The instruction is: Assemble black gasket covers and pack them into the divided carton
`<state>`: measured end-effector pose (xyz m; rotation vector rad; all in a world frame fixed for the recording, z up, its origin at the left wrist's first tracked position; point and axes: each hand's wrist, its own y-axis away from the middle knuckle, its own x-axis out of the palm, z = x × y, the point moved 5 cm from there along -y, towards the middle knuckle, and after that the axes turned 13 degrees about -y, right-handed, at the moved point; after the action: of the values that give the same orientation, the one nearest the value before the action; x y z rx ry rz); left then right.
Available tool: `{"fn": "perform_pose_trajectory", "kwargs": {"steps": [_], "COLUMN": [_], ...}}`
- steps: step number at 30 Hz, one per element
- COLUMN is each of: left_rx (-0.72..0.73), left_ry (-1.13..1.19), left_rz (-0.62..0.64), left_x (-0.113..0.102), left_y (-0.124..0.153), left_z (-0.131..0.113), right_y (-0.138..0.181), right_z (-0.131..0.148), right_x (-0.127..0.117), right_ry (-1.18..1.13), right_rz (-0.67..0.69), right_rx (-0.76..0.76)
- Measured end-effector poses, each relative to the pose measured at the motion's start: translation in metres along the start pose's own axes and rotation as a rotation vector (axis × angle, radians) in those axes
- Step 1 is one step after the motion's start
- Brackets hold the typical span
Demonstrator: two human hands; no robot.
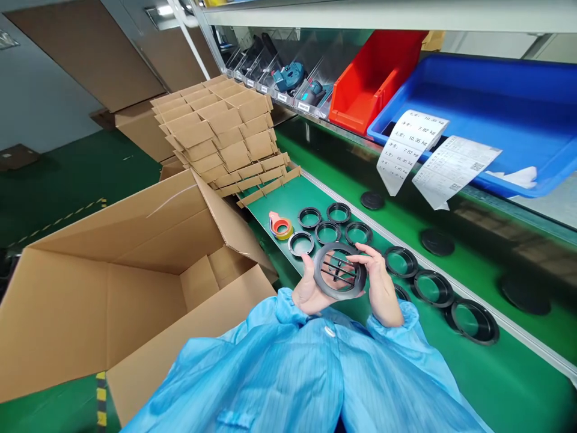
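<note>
Both hands hold up one black round vent grille [339, 271] with thin bars across its opening, just above the green bench [509, 385]. My left hand [307, 290] cups its left rim from behind. My right hand [377, 279] grips its right rim with fingers curled over the edge. Several black plastic rings [327, 231] lie on the bench beyond the hands, and more rings [433, 287] run in a row to the right. Blue smock sleeves cover both arms.
A large open cardboard box [135, 282] stands at the left. Stacked cardboard dividers [220, 132] lie beyond it. An orange tape roll [282, 227] sits by the rings. A red bin [374, 75] and a blue tray [496, 114] with paper labels sit on the shelf.
</note>
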<state>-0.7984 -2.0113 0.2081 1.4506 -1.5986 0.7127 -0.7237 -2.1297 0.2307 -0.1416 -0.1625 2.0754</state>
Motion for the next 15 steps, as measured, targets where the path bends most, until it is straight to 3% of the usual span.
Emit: {"fn": "perform_pose_trajectory", "kwargs": {"steps": [9, 15], "left_rx": [-0.070, -0.104], "left_ry": [0.075, 0.143], "left_rz": [-0.019, -0.244], "left_x": [-0.014, -0.057], "left_y": [-0.006, 0.001], "left_z": [-0.010, 0.000], "right_y": [-0.008, 0.013], "right_z": [-0.021, -0.045], "right_x": [0.011, 0.047], "right_ry": [0.041, 0.390], "right_rz": [0.038, 0.375], "right_rx": [0.019, -0.178]}}
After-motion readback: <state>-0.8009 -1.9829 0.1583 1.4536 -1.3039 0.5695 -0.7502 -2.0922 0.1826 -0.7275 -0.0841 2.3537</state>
